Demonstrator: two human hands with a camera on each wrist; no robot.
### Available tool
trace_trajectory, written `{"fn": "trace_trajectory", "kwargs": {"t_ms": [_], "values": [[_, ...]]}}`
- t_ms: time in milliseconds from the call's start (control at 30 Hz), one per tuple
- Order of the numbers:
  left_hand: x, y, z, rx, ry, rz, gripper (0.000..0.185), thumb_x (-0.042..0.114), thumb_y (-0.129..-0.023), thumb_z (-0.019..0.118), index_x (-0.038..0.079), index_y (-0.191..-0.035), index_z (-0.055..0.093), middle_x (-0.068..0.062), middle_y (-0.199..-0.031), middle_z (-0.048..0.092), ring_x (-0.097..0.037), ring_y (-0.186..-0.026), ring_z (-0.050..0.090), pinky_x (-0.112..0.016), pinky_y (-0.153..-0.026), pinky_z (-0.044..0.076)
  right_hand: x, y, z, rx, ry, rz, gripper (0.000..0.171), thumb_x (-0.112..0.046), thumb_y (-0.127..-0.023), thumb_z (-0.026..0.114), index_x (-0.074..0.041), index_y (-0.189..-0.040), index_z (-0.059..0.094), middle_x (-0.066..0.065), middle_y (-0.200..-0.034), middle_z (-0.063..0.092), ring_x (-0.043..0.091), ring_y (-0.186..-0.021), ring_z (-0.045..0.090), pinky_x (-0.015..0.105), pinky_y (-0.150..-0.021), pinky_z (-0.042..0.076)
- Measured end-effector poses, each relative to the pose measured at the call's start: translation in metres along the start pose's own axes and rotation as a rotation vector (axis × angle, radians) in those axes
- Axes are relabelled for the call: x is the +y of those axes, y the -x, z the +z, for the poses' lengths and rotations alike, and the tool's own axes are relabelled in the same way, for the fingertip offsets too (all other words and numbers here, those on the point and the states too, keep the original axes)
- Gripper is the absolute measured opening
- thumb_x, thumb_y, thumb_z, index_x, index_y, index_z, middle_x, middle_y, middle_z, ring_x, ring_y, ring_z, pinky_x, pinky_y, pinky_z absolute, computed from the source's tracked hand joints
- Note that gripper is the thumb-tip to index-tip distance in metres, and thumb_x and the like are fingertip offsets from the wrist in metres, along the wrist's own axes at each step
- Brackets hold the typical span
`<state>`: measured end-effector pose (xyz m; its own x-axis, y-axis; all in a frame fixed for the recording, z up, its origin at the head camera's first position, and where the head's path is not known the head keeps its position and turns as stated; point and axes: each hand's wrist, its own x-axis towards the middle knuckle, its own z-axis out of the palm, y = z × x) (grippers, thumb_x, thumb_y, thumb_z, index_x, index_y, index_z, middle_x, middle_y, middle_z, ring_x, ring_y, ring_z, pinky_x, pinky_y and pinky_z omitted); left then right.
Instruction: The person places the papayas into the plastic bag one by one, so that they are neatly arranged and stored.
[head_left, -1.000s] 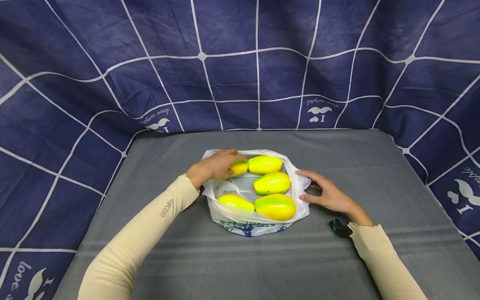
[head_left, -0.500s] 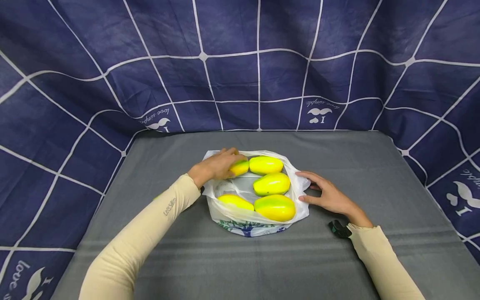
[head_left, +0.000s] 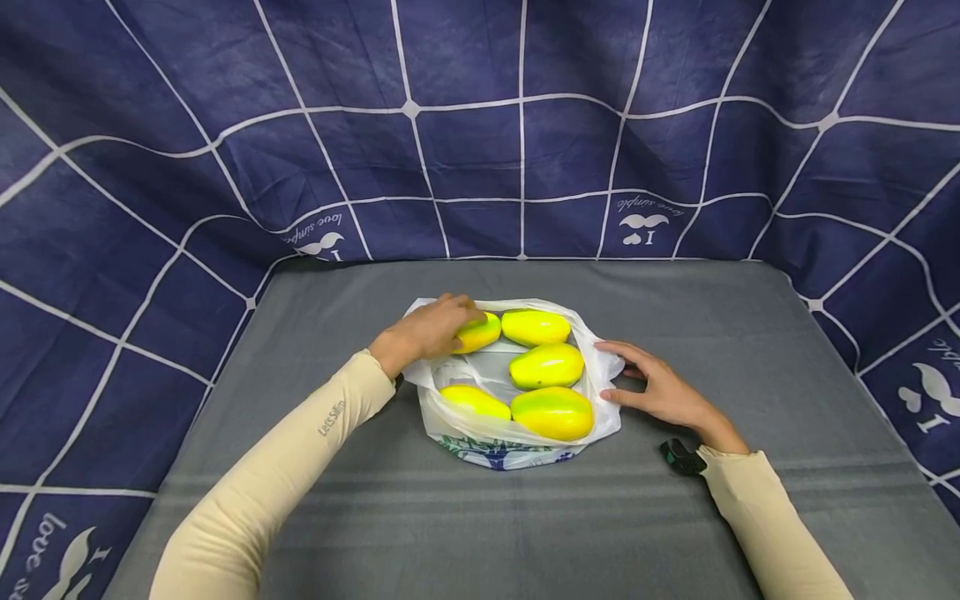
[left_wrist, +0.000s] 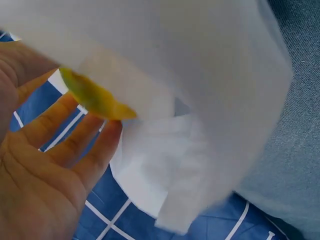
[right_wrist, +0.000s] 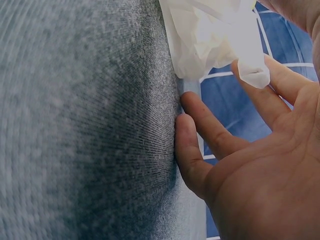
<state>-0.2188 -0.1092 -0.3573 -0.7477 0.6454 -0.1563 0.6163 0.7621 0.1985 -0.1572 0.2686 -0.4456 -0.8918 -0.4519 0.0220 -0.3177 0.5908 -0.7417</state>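
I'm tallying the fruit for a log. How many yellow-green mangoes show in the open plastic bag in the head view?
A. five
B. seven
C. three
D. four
A: five mangoes lie in the plastic bag, four in plain sight, such as the front mango, and a fifth mango partly under the left hand.

5 yellow-green mangoes; white bag, blue-green print; grey table; navy backdrop, white grid.
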Motion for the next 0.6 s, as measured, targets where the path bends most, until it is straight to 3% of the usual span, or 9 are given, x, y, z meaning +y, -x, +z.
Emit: {"fn": "trace_trajectory", "kwargs": {"t_ms": [367,600], "values": [[0.000,0.002,0.003,0.041,0.019,0.014,0.053,0.005,-0.091,0.072,0.012,-0.141,0.058,-0.017,-0.147,0.051,-0.039,-0.129,0.048,-0.049,-0.106,0.047,-0.001,0.000,-0.001,-0.002,0.006,-0.003,0.073,-0.033,-0.087,0.079,-0.025,-0.151,0.044,0.006,-0.156,0.042,0.025,-0.137,0.043,0.046,-0.107,0.044],[0.001,0.013,-0.002,0.087,0.076,0.021,0.054,0.004,-0.092,0.071,0.015,-0.142,0.057,-0.014,-0.147,0.051,-0.037,-0.132,0.046,-0.051,-0.107,0.046,0.001,0.001,0.000,0.007,0.020,-0.014,0.073,-0.033,-0.087,0.079,-0.025,-0.151,0.044,0.005,-0.155,0.043,0.025,-0.135,0.044,0.045,-0.106,0.045]]}}
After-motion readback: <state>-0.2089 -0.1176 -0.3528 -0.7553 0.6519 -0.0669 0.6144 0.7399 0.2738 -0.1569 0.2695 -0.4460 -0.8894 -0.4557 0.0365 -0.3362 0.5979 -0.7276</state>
